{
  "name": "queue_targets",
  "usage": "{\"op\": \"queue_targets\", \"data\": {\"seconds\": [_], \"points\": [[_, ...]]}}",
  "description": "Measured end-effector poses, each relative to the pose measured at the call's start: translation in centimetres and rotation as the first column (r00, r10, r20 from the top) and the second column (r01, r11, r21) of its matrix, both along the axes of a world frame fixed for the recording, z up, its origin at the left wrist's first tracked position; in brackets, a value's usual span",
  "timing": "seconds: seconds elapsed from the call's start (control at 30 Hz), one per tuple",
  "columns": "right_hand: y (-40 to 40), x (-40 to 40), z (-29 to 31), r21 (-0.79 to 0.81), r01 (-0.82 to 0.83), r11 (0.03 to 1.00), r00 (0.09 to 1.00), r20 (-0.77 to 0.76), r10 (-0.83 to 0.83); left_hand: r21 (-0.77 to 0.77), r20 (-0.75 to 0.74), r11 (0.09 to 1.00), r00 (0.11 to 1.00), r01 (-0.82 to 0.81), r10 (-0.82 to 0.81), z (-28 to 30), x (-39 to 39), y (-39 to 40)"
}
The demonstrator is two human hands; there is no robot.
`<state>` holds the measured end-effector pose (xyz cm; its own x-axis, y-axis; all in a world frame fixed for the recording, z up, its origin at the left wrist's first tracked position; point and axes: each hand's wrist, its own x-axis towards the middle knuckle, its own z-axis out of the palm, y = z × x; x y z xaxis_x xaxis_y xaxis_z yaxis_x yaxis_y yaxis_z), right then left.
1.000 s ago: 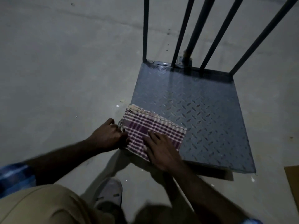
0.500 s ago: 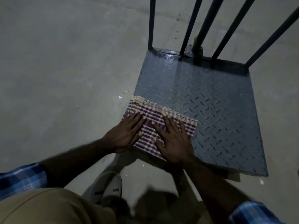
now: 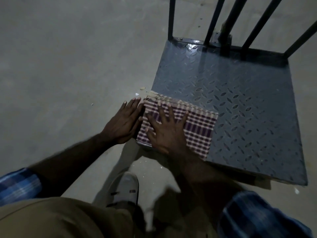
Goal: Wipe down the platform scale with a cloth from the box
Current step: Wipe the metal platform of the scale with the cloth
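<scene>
A folded purple-and-white checked cloth [image 3: 197,127] lies flat on the near left corner of the platform scale [image 3: 240,103], a grey diamond-plate deck. My right hand [image 3: 167,131] presses flat on the cloth's left part, fingers spread. My left hand [image 3: 124,122] lies flat at the cloth's left edge, fingers straight, half off the deck's corner. Neither hand grips the cloth.
Dark upright bars [image 3: 212,19] of a rail rise from the scale's far edge. Bare concrete floor [image 3: 68,66] surrounds the scale, with small crumbs [image 3: 142,88] near its left corner. My grey shoe [image 3: 127,188] stands just in front of the deck.
My left hand slid from on top of the cloth to its left edge. My right hand moved left across the cloth. The view shifted slightly.
</scene>
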<state>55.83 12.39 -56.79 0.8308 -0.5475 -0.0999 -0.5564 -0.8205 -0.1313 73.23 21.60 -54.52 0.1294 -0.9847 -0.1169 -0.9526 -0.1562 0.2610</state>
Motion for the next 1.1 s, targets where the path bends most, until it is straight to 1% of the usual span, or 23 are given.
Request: {"op": "queue_targets", "data": {"seconds": [0.1,0.13,0.17,0.2,0.23,0.3,0.33,0.37,0.43,0.5,0.53,0.57,0.6,0.67,0.7,0.77,0.8,0.83,0.87,0.93,1.0,1.07,1.1], "points": [[-1.3,-1.9,0.3,-0.021,-0.194,0.981,0.981,0.001,0.194,-0.031,-0.059,1.000,0.998,0.000,-0.002,-0.4,-1.1,-0.1],[-1.8,-2.8,0.6,-0.010,-0.219,0.976,0.976,0.008,0.219,-0.046,-0.072,0.999,0.997,0.006,-0.009,-0.5,-1.6,-0.4],[-2.4,-3.7,0.6,0.002,-0.196,0.981,0.981,0.016,0.196,-0.061,-0.084,0.998,0.996,0.009,-0.014,-0.4,-2.1,-0.9],[-2.7,-4.5,0.6,0.007,-0.113,0.994,0.993,0.025,0.113,-0.078,-0.097,0.997,0.995,0.011,-0.018,-0.3,-2.5,-1.3],[-2.7,-5.1,0.4,0.006,0.026,1.000,0.999,0.030,-0.027,-0.094,-0.112,0.996,0.994,0.001,-0.011,-0.2,-3.0,-1.7],[-2.1,-4.8,0.4,-0.007,0.311,0.950,0.950,0.012,-0.311,-0.114,-0.143,0.992,0.989,-0.055,0.039,-0.5,-3.3,-2.2],[-1.4,-4.2,0.5,-0.014,0.377,0.926,0.926,-0.004,-0.377,-0.113,-0.155,0.991,0.987,-0.070,0.052,-0.7,-3.1,-2.2],[-0.5,-3.4,0.5,-0.019,0.370,0.929,0.929,-0.003,-0.370,-0.108,-0.165,0.992,0.985,-0.072,0.054,-1.0,-2.9,-2.1],[1.1,-2.3,0.3,-0.036,0.191,0.981,0.982,0.014,-0.190,-0.079,-0.222,0.992,0.972,-0.099,0.079,-1.4,-2.7,-1.7],[1.0,-2.8,0.0,-0.059,0.005,0.998,1.000,0.020,-0.004,-0.029,-0.363,0.981,0.917,-0.189,0.166,-1.3,-3.0,-0.9],[0.4,-3.7,0.0,-0.053,-0.044,0.998,0.999,0.024,0.045,-0.007,-0.423,0.976,0.885,-0.218,0.195,-1.3,-3.2,-0.6],[-0.4,-5.0,0.0,-0.034,-0.057,0.998,0.998,0.026,0.057,0.004,-0.448,0.974,0.870,-0.227,0.205,-1.1,-3.6,-0.3],[-1.1,-6.5,0.0,-0.019,-0.028,0.999,0.999,0.030,0.029,0.005,-0.457,0.975,0.866,-0.223,0.200,-1.0,-3.9,-0.2],[-2.3,-9.6,0.2,-0.035,0.142,0.989,0.989,0.050,-0.140,-0.012,-0.487,0.975,0.853,-0.222,0.188,-0.9,-4.5,-0.3],[-2.8,-10.7,0.3,-0.038,0.268,0.963,0.963,0.048,-0.266,-0.023,-0.510,0.971,0.838,-0.236,0.192,-0.9,-4.8,-0.5],[-2.8,-10.9,0.2,-0.036,0.488,0.872,0.873,0.002,-0.489,-0.060,-0.557,0.957,0.805,-0.285,0.205,-1.0,-5.5,-1.1],[-2.5,-9.9,0.3,-0.036,0.545,0.837,0.838,-0.013,-0.546,-0.078,-0.569,0.946,0.793,-0.315,0.217,-1.1,-5.8,-1.5],[-1.8,-8.4,0.4,-0.030,0.557,0.830,0.830,-0.019,-0.558,-0.105,-0.557,0.940,0.802,-0.324,0.214,-1.1,-5.9,-1.9],[-0.9,-6.7,0.3,-0.026,0.517,0.856,0.856,-0.009,-0.517,-0.141,-0.531,0.942,0.826,-0.305,0.188,-1.3,-6.0,-2.2],[1.0,-3.9,0.0,-0.056,0.308,0.950,0.951,0.007,-0.308,-0.170,-0.446,0.954,0.883,-0.248,0.150,-1.5,-5.9,-2.9],[1.6,-2.9,0.1,-0.032,0.140,0.990,0.990,-0.008,-0.140,-0.158,-0.353,0.961,0.922,-0.226,0.159,-1.2,-6.0,-3.5],[0.6,-4.7,0.3,-0.009,0.083,0.996,0.996,0.032,-0.083,-0.125,-0.266,0.974,0.952,-0.191,0.153,-1.2,-6.5,-3.6],[0.1,-6.4,0.5,-0.018,0.091,0.996,0.994,0.056,-0.090,-0.110,-0.188,0.982,0.973,-0.156,0.133,-1.3,-6.9,-3.6]]}}
